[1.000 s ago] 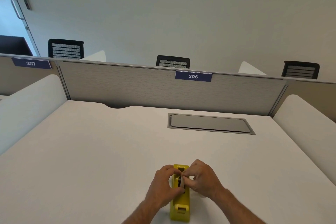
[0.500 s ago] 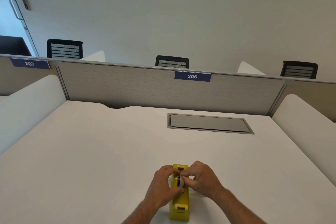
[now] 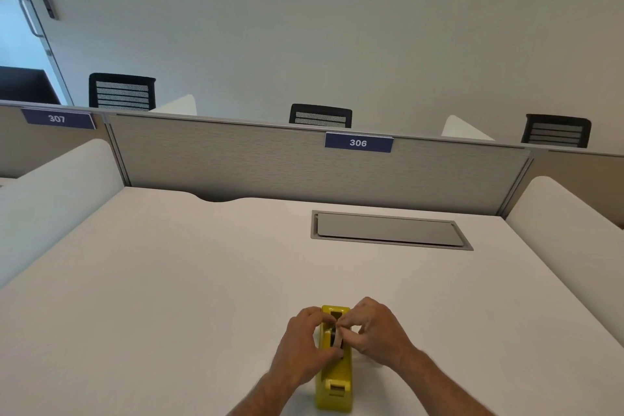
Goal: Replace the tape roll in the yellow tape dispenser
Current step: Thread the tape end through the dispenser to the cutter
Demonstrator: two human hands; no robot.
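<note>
The yellow plastic tape dispenser (image 3: 333, 382) stands lengthwise on the white desk (image 3: 169, 297) right in front of me, its cutter end nearest me. My left hand (image 3: 305, 344) is curled against its left side and my right hand (image 3: 374, 331) against its right, fingertips of both pinched in on the pale tape roll (image 3: 337, 336) sitting in the dispenser's slot. Further back, a grey rectangular cable hatch (image 3: 388, 230) lies flush in the desk, below a grey partition with a blue label reading 306 (image 3: 358, 142).
</note>
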